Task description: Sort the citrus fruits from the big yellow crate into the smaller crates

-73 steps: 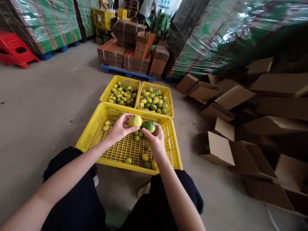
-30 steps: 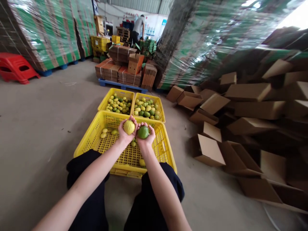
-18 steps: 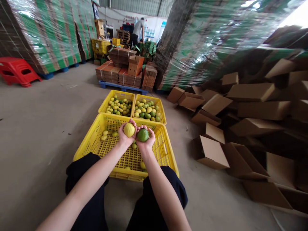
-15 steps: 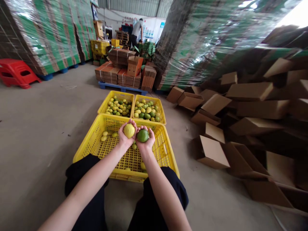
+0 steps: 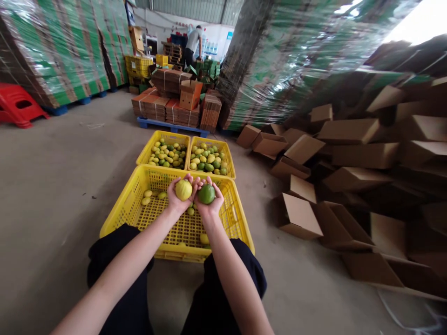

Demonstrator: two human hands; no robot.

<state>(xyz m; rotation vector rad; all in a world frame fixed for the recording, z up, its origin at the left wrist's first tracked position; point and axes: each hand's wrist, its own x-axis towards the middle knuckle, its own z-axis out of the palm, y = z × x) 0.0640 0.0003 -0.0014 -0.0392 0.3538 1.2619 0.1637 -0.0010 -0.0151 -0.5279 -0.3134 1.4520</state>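
1. Left hand [image 5: 178,204], palm up, half-curled, cups a round yellow fruit [image 5: 183,190].
2. Right hand [image 5: 210,205], just beside it, half-curled too, cups a round green fruit [image 5: 206,194].
3. Beneath both grips: a large yellow perforated plastic crate [image 5: 174,251].

Place: packing warehouse | film-wrapped pallet stacks [image 5: 296,65] | strapped flat cartons [image 5: 179,117] | yellow fruit crates [image 5: 178,251] | corrugated panelling [image 5: 188,10]

- You can pass over the floor [image 5: 66,181] left of the big crate [image 5: 178,250].
- The left hand [image 5: 176,204] and right hand [image 5: 211,207] block its middle.
- 2 fruit crates [image 5: 229,160] stand far, 2 knees [image 5: 118,251] near.
- Boxes [image 5: 349,155] crowd the right.
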